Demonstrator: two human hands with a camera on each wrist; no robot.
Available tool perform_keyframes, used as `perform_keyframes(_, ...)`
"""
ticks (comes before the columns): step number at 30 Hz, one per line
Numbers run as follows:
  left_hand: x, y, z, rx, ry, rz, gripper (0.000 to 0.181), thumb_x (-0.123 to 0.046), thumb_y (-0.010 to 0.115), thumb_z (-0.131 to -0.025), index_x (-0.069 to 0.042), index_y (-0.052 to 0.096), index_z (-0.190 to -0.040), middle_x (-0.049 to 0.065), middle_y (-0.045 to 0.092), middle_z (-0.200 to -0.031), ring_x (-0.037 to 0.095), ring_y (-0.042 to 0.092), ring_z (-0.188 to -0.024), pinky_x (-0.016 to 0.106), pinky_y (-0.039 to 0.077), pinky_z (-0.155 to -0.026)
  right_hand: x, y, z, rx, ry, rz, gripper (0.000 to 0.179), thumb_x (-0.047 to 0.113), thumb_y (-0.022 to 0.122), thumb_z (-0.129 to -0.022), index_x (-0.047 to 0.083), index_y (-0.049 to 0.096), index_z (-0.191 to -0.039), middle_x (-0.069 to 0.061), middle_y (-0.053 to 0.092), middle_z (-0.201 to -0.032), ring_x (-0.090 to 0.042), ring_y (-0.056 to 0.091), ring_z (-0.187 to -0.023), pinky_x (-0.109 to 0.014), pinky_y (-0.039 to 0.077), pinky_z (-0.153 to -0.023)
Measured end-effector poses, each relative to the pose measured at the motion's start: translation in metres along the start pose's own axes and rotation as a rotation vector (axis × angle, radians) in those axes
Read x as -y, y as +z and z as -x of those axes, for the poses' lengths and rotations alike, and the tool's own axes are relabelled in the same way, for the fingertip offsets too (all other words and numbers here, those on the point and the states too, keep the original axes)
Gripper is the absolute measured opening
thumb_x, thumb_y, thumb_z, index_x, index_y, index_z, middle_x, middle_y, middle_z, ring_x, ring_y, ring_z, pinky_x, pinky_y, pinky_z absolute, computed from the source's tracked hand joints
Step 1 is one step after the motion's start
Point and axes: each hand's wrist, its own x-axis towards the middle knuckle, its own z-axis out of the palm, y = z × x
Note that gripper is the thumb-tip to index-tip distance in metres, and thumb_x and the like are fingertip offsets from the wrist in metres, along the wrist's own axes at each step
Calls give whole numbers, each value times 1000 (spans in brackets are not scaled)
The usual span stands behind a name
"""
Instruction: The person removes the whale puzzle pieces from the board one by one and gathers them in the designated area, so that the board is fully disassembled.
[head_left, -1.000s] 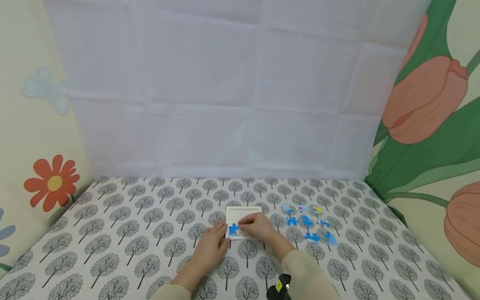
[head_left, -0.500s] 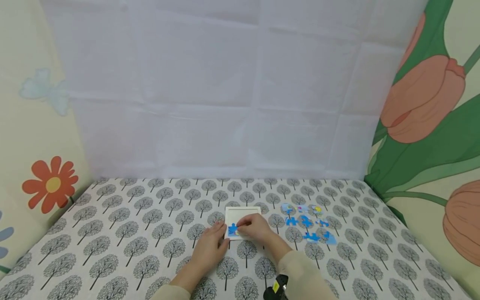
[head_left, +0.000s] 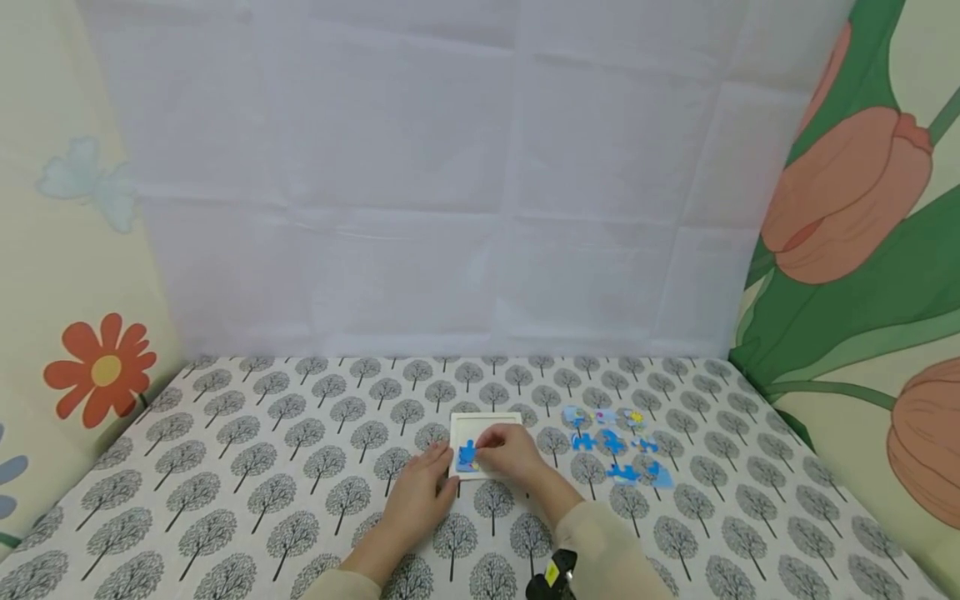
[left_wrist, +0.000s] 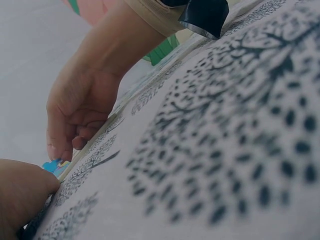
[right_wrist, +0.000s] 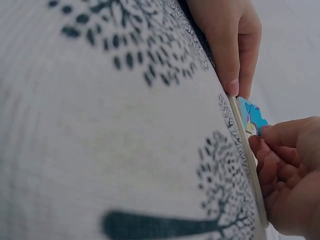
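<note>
A blue jigsaw puzzle piece [head_left: 467, 456] lies in the near left corner of a white puzzle tray [head_left: 486, 415]. My right hand [head_left: 512, 452] pinches its right side between thumb and index finger. The right wrist view shows the puzzle piece [right_wrist: 252, 116] tilted a little at the tray's edge, the thumb and fingertip on it and the other fingers curled below. My left hand [head_left: 420, 487] rests at the tray's left side, fingers extended along it and thumb at the near corner. In the right wrist view, the left thumb touches the tray's rim.
Several loose puzzle pieces [head_left: 613, 443], mostly blue, lie in rough rows right of the tray. A tree-patterned cloth [head_left: 300, 475] covers the table, and a white sheet [head_left: 420, 183] hangs behind it. A black wrist device [head_left: 553, 575] sits by the right sleeve.
The puzzle piece has turned and shifted slightly in the tray's corner under my right fingers. The right hand has moved only a little; the left hand stays at the tray's side.
</note>
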Motion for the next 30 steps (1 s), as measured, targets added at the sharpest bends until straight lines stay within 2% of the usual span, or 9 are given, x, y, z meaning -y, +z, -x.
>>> perform_keyframes(5, 0, -1, 0, -10, 4, -1, 41, -16, 57, -81, 6, 51, -115, 19, 46, -122, 32, 37, -115, 49, 27, -95, 1, 2, 0, -7, -22, -36, 5, 1, 63, -72, 4, 59, -71, 1, 54, -63, -11, 48, -56, -22, 43, -50)
perform_keyframes(16, -2, -1, 0, 12, -22, -16, 42, -18, 57, -81, 5, 51, -115, 17, 45, -123, 31, 36, -116, 49, 26, -95, 4, -9, 0, -5, 70, -19, 4, 2, 63, -73, 5, 61, -76, 0, 56, -68, -12, 51, -61, -23, 45, -54)
perform_keyframes(25, -3, -1, 1, 2, -17, -38, 41, -17, 58, -81, 6, 51, -115, 17, 47, -122, 31, 38, -115, 49, 28, -94, 7, -24, 7, -3, 69, -127, 7, 1, 63, -74, 0, 60, -79, -2, 57, -70, -12, 49, -60, -24, 45, -53)
perform_keyframes(30, -3, 0, 0, 7, -35, -42, 42, -18, 58, -81, 4, 51, -116, 16, 46, -122, 31, 37, -116, 49, 27, -95, 8, -33, 9, 16, 50, -125, 7, 4, 63, -75, 1, 61, -81, -2, 58, -72, -14, 51, -62, -25, 46, -54)
